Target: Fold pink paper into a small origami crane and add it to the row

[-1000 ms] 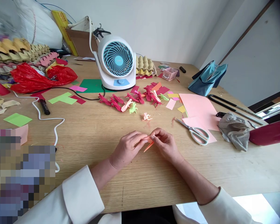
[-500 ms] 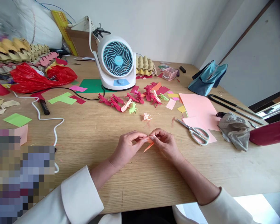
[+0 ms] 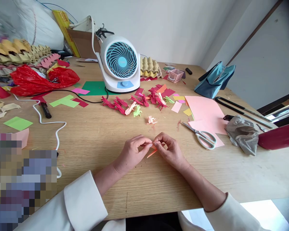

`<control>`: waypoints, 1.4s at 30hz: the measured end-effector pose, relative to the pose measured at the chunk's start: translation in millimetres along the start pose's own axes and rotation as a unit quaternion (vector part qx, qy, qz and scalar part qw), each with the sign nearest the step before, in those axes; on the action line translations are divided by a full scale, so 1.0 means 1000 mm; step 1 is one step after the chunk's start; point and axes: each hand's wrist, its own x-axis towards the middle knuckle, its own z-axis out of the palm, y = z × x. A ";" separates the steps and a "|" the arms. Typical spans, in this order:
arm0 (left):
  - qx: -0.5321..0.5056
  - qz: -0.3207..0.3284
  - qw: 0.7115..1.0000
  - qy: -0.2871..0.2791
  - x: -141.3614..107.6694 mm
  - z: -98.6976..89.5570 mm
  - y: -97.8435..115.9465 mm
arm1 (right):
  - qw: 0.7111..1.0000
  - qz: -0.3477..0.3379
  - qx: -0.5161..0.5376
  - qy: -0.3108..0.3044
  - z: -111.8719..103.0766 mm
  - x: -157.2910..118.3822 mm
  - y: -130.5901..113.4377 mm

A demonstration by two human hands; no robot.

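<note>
A small folded piece of orange paper (image 3: 152, 153) is pinched between both hands above the wooden table, one pointed end sticking out below the fingers. My left hand (image 3: 134, 150) grips it from the left with thumb and forefinger. From the right, my right hand (image 3: 170, 150) pinches the same paper, and the fingertips of both hands nearly meet. The fingers hide most of the paper. Just beyond the hands lies a small pale pink folded figure (image 3: 151, 120). Farther back are a light green folded figure (image 3: 137, 111) and several red ones (image 3: 119, 106) in a row.
A white fan (image 3: 122, 62) stands behind the figures. Scissors (image 3: 202, 136) lie on pink sheets (image 3: 204, 110) at the right, near a crumpled grey cloth (image 3: 242, 134). A white cable (image 3: 49, 122), a black marker (image 3: 46, 110) and a red bag (image 3: 36, 80) are at the left.
The fingertips have shifted slightly on the orange paper, and its pointed end has moved a little to the left and down.
</note>
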 end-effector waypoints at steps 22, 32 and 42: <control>-0.071 -0.138 0.988 -0.021 0.005 -0.001 0.002 | 0.998 -0.010 -0.062 0.011 -0.002 0.002 0.000; -0.088 -0.158 0.983 -0.014 0.004 0.000 -0.004 | 0.999 -0.015 -0.045 0.023 -0.008 0.004 0.009; -0.091 -0.205 0.974 -0.028 0.005 -0.001 -0.004 | 0.999 -0.010 -0.037 0.017 -0.010 0.006 0.005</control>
